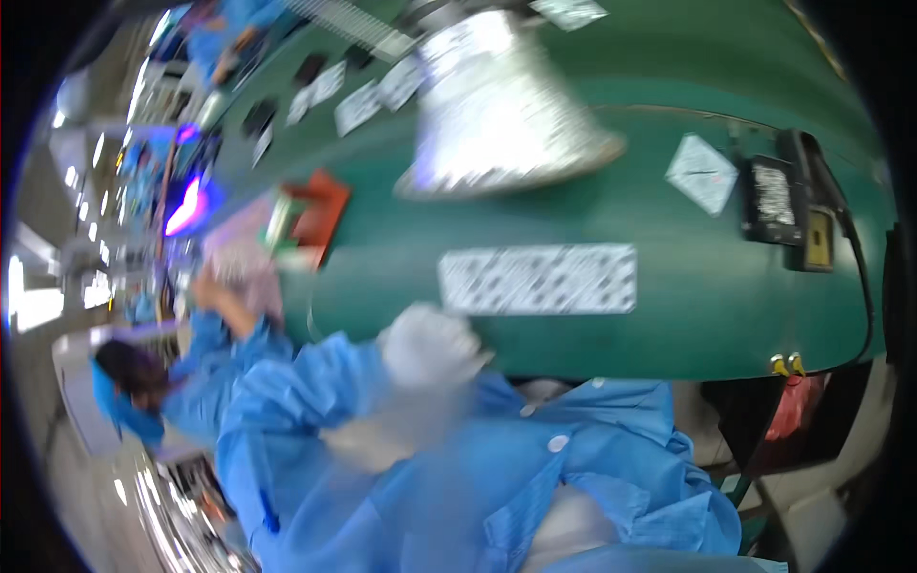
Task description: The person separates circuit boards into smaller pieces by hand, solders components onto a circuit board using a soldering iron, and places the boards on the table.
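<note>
My left hand (432,346), in a white glove, is at the front edge of the green table, near the left end of a pale sheet (540,279) with rows of dark spots. Motion smears its fingers, so I cannot tell whether it holds anything. A blurred pale shape, apparently my right hand (371,445), lies across my left sleeve in front of the blue coat; its fingers cannot be made out. Beyond the sheet is a large silvery bag-like shape (516,115), wider at its near end.
An orange-red holder (325,215) stands at the left, near a co-worker in blue (205,353). At the right lie a white square card (702,175), a black labelled box (772,201) and a black cable (864,286). Yellow plugs (788,365) sit at the table's front edge.
</note>
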Motion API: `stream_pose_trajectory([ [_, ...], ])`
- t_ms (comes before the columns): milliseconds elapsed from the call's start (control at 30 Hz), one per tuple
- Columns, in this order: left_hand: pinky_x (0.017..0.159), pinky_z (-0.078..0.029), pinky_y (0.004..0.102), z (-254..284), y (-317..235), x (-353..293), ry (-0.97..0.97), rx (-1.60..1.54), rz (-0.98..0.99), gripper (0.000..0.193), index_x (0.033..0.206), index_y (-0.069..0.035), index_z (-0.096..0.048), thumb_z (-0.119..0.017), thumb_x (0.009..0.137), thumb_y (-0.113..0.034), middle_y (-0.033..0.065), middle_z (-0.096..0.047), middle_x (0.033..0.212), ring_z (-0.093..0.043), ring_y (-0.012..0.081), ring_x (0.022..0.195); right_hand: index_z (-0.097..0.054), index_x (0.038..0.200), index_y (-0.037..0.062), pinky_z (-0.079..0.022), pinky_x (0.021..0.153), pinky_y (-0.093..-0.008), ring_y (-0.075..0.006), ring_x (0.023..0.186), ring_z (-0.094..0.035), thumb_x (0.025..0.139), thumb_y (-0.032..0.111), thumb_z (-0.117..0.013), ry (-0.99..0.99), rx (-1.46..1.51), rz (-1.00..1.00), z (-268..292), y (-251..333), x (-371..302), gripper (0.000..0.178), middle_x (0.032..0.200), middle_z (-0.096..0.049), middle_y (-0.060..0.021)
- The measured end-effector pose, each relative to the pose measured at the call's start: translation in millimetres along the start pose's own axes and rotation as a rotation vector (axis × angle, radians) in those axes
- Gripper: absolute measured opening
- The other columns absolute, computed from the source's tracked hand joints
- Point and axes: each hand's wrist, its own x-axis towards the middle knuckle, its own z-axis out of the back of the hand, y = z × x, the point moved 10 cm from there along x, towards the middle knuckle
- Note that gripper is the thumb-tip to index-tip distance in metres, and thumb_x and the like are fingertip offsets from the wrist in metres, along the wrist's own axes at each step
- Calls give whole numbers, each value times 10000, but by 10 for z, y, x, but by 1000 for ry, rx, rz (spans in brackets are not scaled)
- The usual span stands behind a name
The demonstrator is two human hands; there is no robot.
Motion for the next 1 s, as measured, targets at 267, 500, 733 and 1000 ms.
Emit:
stream_pose_trajectory([
  [267, 556, -500, 377, 493, -149, -172, -531, 82, 237, 230, 712, -104, -590, -724, 781, -279, 81, -592, 831, -614, 262, 627, -622, 1066, -68, -467, 819, -339, -193, 882, -578, 957, 246, -558, -681, 592, 502, 1932, 1131, -1015, 339, 973, -648, -128],
  [500, 540, -525, 345, 351, -293, -265, -667, 6, 346, 173, 710, -72, -604, -767, 721, -128, 82, -627, 848, -633, 248, 627, -631, 979, -45, -465, 585, -294, -194, 641, -588, 886, 28, -565, -1192, -218, 1247, 2632, 2969, -3241, 135, 749, -608, -109],
  [733, 548, -509, 331, 444, 15, -92, -651, -32, 382, 139, 741, -59, -603, -734, 712, -24, 89, -622, 847, -632, 255, 675, -617, 1108, -14, -512, 722, -286, -191, 849, -617, 944, 169, -531, -973, 1356, 891, 3797, 2825, -2545, 260, 920, -650, -77],
  [1000, 596, -526, 319, 380, 163, 196, -626, -139, 423, 148, 857, -67, -639, -697, 735, -9, 80, -636, 900, -637, 258, 722, -653, 1198, 74, -538, 738, -244, -118, 800, -602, 878, -45, -499, -1521, -335, 708, 4372, 3293, -2560, 374, 1037, -649, -36],
])
